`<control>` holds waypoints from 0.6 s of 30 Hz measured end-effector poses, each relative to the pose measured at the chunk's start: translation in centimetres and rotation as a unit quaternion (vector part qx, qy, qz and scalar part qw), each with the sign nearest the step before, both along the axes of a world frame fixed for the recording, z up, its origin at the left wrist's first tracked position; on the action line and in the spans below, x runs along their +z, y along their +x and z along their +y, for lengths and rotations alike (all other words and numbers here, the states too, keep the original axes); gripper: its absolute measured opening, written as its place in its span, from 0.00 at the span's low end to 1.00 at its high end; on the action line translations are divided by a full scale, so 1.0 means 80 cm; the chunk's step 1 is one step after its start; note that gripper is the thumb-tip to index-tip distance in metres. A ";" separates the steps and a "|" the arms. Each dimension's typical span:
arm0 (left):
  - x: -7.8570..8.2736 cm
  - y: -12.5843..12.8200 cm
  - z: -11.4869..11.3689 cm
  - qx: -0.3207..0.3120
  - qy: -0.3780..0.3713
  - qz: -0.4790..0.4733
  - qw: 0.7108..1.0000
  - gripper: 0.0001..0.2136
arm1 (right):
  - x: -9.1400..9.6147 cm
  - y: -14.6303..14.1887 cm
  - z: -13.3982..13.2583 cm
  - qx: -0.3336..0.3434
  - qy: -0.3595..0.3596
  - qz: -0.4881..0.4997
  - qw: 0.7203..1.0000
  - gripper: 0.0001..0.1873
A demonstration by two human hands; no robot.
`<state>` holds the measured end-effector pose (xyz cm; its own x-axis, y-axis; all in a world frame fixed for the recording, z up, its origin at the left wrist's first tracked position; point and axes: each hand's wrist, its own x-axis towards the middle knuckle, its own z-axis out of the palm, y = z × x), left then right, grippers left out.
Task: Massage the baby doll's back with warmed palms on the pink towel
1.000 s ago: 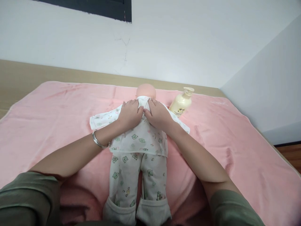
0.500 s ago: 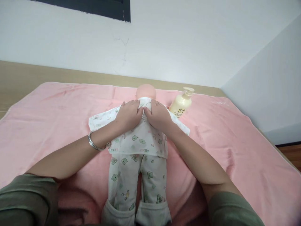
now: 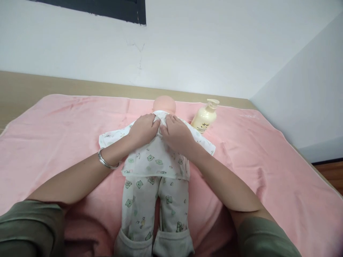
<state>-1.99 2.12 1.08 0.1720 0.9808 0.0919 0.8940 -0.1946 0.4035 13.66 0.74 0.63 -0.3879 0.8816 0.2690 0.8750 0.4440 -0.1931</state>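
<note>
A baby doll (image 3: 164,103) in white printed clothes lies with its smooth head away from me and its legs toward me; no face shows. My left hand (image 3: 144,129) rests flat on the left of its upper back, fingers pointing toward the neck. On the other side, my right hand (image 3: 178,135) lies on the white top (image 3: 157,160) in the same way. The two thumbs are close together near the middle. The doll's patterned trousers (image 3: 142,207) stretch toward me, with turned-up cuffs. Its sleeves spread out to both sides.
Under the doll is a pink blanket (image 3: 268,150) on a wooden surface (image 3: 32,80). A cream pump bottle (image 3: 205,116) stands, tilted in view, just right of the doll's shoulder. A white wall (image 3: 200,50) rises behind, with another at the right.
My right hand has shifted slightly toward the left, its fingers nearer the middle of the collar. The left hand stays on the doll's back. The whole view has slid a little.
</note>
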 end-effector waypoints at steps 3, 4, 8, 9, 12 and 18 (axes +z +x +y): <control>0.002 0.010 -0.018 -0.029 0.061 0.054 0.996 0.14 | 0.010 0.010 0.021 -0.054 -0.079 0.027 0.995 0.28; 0.002 0.012 -0.022 -0.037 0.076 0.066 0.994 0.14 | 0.010 0.012 0.025 -0.065 -0.084 0.029 0.994 0.28; -0.001 0.009 -0.016 -0.018 0.045 0.044 0.998 0.12 | 0.003 0.006 0.016 -0.044 -0.031 -0.001 0.999 0.25; -0.002 0.006 -0.010 -0.005 0.027 0.024 0.999 0.12 | 0.000 0.003 0.009 -0.030 -0.007 -0.011 0.999 0.25; -0.001 -0.004 0.007 0.016 -0.024 -0.048 0.998 0.15 | -0.008 -0.006 -0.008 0.002 0.056 -0.029 0.998 0.28; -0.001 0.001 -0.002 0.008 -0.002 -0.021 1.000 0.19 | 0.000 0.006 0.016 -0.047 -0.036 0.022 0.998 0.25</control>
<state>-1.88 1.93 1.01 0.1521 0.9838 0.0954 0.8795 -0.1787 0.4410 14.10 2.00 0.62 -0.2910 0.9314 0.2185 0.9024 0.3431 -0.2608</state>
